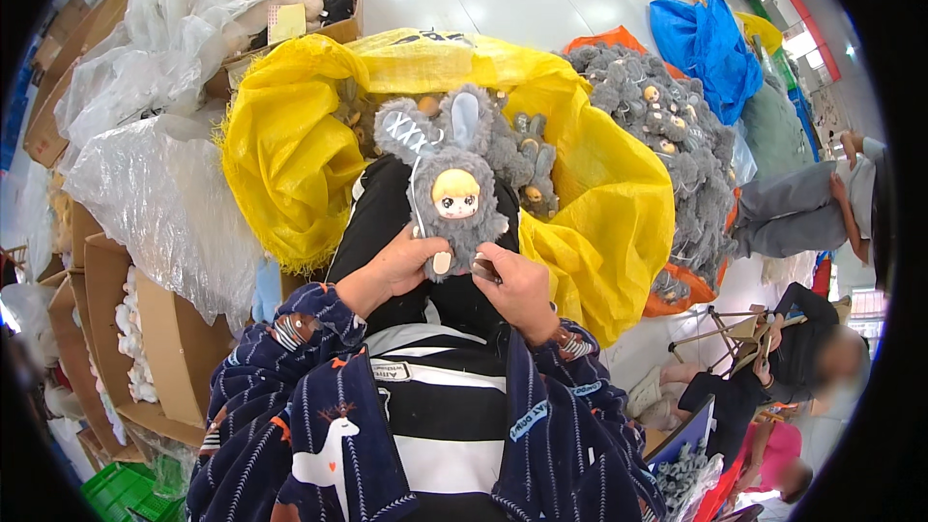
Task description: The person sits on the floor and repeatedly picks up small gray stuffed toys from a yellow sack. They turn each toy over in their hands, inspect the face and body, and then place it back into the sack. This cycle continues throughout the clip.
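Observation:
A grey plush bunny doll [425, 188] with a yellow-haired vinyl face stands upright over my lap, facing me. One long ear carries white stitched crosses, and a thin white cord runs down its side. My left hand [396, 269] is closed on the doll's lower edge by one foot. Beside the other foot, my right hand [522, 292] is closed around a small, dark metallic tool [486, 268], mostly hidden by the fingers. Behind the doll, a yellow woven sack [604, 184] lies open around my knees, with more grey plush dolls [535, 169] inside.
An orange sack with a heap of grey plush dolls [667, 155] stands to the right, next to a blue sack [710, 53]. Cardboard boxes [172, 348] and clear plastic sheeting [159, 203] line the left. Other people sit and stand at the right, near a folding stool [739, 338].

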`<state>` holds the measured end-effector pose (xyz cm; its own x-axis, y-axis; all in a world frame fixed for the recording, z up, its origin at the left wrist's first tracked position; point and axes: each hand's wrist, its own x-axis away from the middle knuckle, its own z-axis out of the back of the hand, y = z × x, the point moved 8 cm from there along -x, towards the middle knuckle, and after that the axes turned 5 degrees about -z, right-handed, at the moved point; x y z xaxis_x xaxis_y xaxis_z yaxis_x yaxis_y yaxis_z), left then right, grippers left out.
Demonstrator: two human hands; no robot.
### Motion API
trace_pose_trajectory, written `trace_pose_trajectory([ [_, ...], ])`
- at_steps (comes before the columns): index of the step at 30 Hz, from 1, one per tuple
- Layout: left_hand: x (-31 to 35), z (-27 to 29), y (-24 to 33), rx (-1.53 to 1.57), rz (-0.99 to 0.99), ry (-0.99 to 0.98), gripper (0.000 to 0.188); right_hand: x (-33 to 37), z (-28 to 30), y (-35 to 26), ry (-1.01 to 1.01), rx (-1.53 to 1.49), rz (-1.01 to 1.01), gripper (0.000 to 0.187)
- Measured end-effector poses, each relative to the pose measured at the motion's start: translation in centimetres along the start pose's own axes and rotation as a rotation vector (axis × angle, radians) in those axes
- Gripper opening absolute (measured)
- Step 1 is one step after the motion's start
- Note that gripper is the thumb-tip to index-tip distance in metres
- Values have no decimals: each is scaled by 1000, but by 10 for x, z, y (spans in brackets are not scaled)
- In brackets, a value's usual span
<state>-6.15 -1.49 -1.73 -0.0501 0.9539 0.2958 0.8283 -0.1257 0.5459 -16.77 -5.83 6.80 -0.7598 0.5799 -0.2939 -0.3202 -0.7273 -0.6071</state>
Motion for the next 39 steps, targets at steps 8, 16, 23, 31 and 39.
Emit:
trace_pose_trajectory([
  [8, -7, 5, -2, -78, -29, -56, 47, 22, -52, 49, 95, -1381, -980, 12],
  [16, -5, -13, 55, 128, -354, -18, 46, -12, 2, -3, 144, 85, 155, 26],
  [23, -13, 4, 58, 261, -309, 0, 44, -1, -13, 34, 48, -455, -268, 27],
  [31, -18, -15, 64, -188, -471, -27, 59, -13, -23, 28, 10, -809, -520, 52],
  [39, -21, -3, 69, -261, -523, 13, 52, -19, -38, 32, 29, -915, -545, 51],
])
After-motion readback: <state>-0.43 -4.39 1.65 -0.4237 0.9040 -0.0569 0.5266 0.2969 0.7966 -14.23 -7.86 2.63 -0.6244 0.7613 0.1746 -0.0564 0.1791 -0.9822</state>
